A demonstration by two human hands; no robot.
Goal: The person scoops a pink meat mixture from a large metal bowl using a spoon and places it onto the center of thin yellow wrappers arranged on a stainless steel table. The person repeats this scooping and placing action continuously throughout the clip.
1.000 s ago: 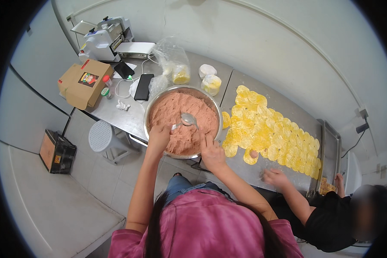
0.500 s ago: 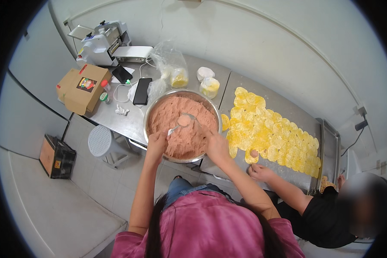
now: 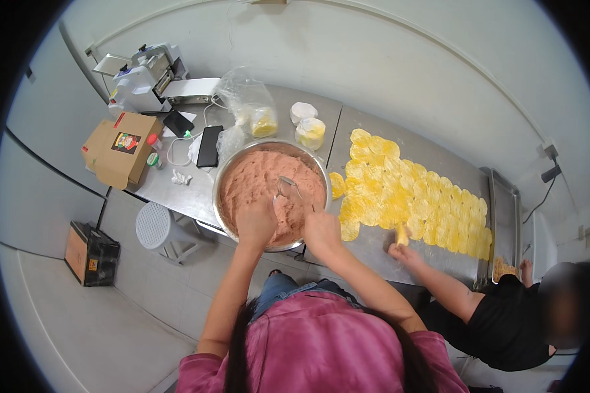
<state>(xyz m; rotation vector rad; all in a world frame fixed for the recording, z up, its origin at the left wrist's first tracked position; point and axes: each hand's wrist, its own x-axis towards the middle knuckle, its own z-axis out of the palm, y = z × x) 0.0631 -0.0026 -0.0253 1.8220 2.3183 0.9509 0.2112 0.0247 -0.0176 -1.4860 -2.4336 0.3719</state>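
A large steel bowl (image 3: 326, 175) of pink ground meat filling (image 3: 255, 171) stands in front of me. Over the filling, my left hand (image 3: 256, 221) is closed round a spoon (image 3: 286, 186), whose handle is mostly hidden by the hand. My right hand (image 3: 322, 230) reaches over the bowl's near right rim, closed on a thin metal utensil (image 3: 297, 187) that meets the spoon; its exact kind does not show. To the right, round yellow dough wrappers (image 3: 380, 190) lie overlapping in rows. A co-worker's hand (image 3: 406, 254) holds a folded wrapper (image 3: 402, 234) at their near edge.
Left on the steel table are a cardboard box (image 3: 121, 149), a phone (image 3: 209, 147), small jars and a machine (image 3: 144, 78). Behind the bowl stand a plastic bag (image 3: 246, 98) and wrapper stacks (image 3: 310, 133). A stool (image 3: 157, 224) is below left; a metal tray (image 3: 505, 216) lies far right.
My left hand has moved forward and right over the filling. The lump of meat on the spoon no longer shows clearly. The co-worker has lifted and folded a wrapper with filling.
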